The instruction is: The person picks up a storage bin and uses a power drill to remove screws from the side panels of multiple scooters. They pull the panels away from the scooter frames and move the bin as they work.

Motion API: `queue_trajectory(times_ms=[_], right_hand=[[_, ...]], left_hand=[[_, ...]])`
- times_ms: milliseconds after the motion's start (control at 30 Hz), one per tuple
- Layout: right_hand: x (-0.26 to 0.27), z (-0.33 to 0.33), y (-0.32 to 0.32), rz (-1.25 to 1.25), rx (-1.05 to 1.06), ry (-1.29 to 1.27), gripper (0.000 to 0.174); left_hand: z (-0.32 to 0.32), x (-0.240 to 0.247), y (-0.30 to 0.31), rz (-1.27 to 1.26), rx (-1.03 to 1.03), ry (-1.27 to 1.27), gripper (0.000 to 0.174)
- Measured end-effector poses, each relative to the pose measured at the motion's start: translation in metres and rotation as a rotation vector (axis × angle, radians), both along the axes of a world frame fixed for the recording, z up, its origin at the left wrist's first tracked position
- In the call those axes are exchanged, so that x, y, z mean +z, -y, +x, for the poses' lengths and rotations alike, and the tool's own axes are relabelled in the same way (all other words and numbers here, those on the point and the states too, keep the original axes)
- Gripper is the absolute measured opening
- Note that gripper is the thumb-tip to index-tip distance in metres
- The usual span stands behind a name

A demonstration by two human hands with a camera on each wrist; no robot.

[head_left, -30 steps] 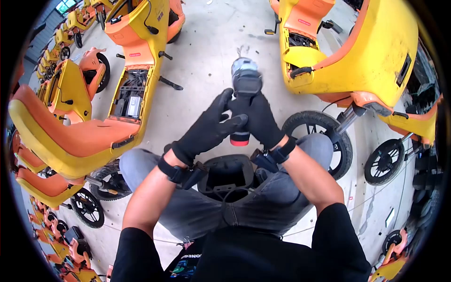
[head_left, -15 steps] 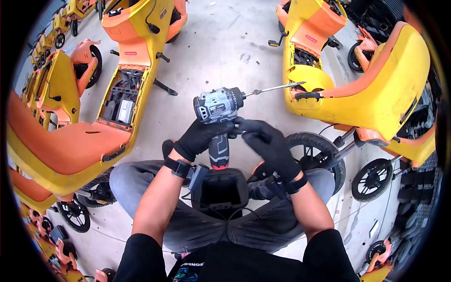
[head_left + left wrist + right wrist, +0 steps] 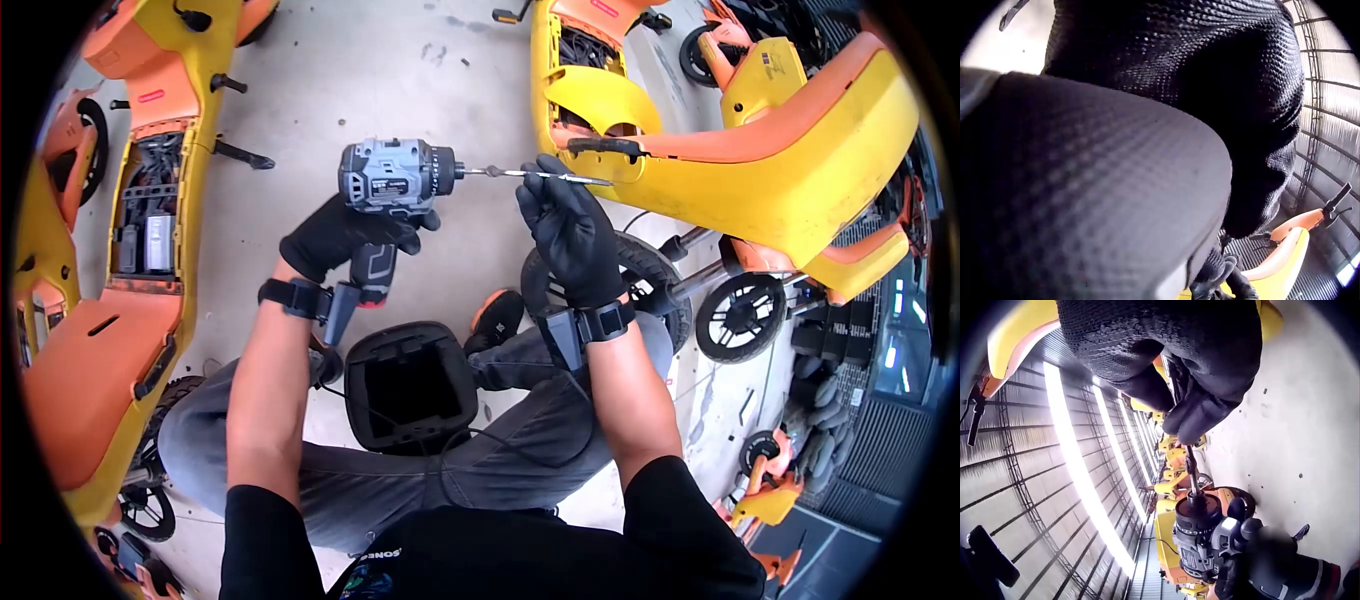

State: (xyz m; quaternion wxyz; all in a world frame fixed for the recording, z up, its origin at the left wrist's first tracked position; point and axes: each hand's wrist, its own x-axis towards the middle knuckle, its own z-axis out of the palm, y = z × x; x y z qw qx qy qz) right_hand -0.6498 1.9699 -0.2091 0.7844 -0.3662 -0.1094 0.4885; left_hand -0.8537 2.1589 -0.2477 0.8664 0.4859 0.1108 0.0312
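A grey cordless drill [image 3: 385, 178] is held up in front of the body, its long bit [image 3: 485, 172] pointing right. My black-gloved left hand [image 3: 335, 235] grips the handle just below the drill body. With thumb and fingers, my gloved right hand [image 3: 572, 240] pinches the bit toward its far end. The right wrist view shows the same fingers [image 3: 1194, 422] closed on the bit, with the chuck [image 3: 1197, 509] beyond them. Dark glove fabric [image 3: 1179, 50] fills much of the left wrist view, where the drill's working end is hidden.
A black open container [image 3: 458, 350] stands between the bent legs. Yellow and orange scooters flank me; the left one has an uncovered compartment [image 3: 155, 215], and the right one's yellow body [image 3: 780, 190] lies just past the bit's tip. A front wheel [image 3: 660, 290] stands behind the right hand.
The drill turned from pointing away to pointing right and passed from the right hand into the left. The right hand let go of it and now pinches the bit. The view shifted right.
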Motion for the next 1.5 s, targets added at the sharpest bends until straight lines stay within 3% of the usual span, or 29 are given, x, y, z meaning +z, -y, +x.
queue_trajectory(times_ms=[200, 233, 300, 367, 400, 433, 500, 567, 667, 733, 767, 800, 833, 867, 933, 1100, 1167, 1200, 1500], right_hand=[[-0.026, 0.016, -0.014, -0.109, -0.024, -0.009, 0.031], [-0.026, 0.016, -0.017, -0.135, -0.043, 0.023, 0.03], [-0.024, 0.015, -0.019, -0.142, -0.009, 0.246, 0.03], [-0.032, 0.024, -0.02, -0.149, -0.023, 0.174, 0.03], [-0.039, 0.026, -0.02, -0.461, -0.008, 1.028, 0.031], [-0.04, 0.029, -0.019, -0.486, -0.001, 1.027, 0.031], [-0.036, 0.037, -0.02, -0.148, -0.047, 0.0, 0.033], [-0.038, 0.04, -0.019, -0.165, -0.067, -0.025, 0.034], [-0.043, 0.043, -0.021, -0.175, -0.046, 0.145, 0.034], [-0.042, 0.046, -0.023, -0.106, -0.05, -0.084, 0.033], [-0.042, 0.046, -0.023, -0.104, -0.05, -0.083, 0.033], [-0.043, 0.046, -0.022, -0.123, -0.036, 0.059, 0.032], [-0.044, 0.045, -0.022, -0.141, -0.021, 0.201, 0.032], [-0.044, 0.046, -0.023, -0.14, -0.019, 0.199, 0.032], [-0.044, 0.047, -0.022, -0.117, -0.065, 0.049, 0.032], [-0.043, 0.045, -0.021, -0.142, -0.095, 0.048, 0.032], [-0.043, 0.047, -0.021, -0.127, -0.094, 0.007, 0.032], [-0.043, 0.047, -0.021, -0.132, -0.092, 0.009, 0.032], [-0.044, 0.046, -0.018, -0.121, -0.074, -0.009, 0.03]], left_hand=[[0.018, -0.021, -0.029, 0.11, -0.037, 0.058, 0.048], [0.02, -0.018, -0.031, 0.082, -0.042, 0.04, 0.05], [0.022, -0.022, -0.034, 0.276, -0.021, -0.085, 0.05], [0.022, -0.031, -0.038, 0.311, -0.066, -0.191, 0.051], [0.024, -0.033, -0.036, 0.325, -0.009, -0.15, 0.052], [0.026, -0.036, -0.035, 0.341, 0.049, -0.107, 0.053], [0.031, -0.046, -0.034, 0.392, 0.051, -0.089, 0.054], [0.035, -0.048, -0.033, 0.485, 0.052, -0.175, 0.055], [0.037, -0.05, -0.036, 0.423, 0.033, -0.163, 0.058], [0.04, -0.053, -0.039, 0.426, 0.025, -0.169, 0.059], [0.041, -0.054, -0.04, 0.431, 0.023, -0.175, 0.061], [0.042, -0.053, -0.04, 0.432, 0.024, -0.175, 0.061], [0.044, -0.053, -0.038, 0.438, 0.067, -0.128, 0.05], [0.044, -0.052, -0.037, 0.444, 0.11, -0.082, 0.039], [0.043, -0.053, -0.037, 0.432, 0.118, -0.07, 0.039], [0.044, -0.059, -0.036, 0.434, 0.165, -0.013, 0.037], [0.043, -0.058, -0.041, 0.398, 0.054, -0.118, 0.058], [0.043, -0.057, -0.041, 0.399, 0.052, -0.118, 0.058], [0.05, -0.054, -0.03, 0.187, 0.067, -0.014, 0.045]])
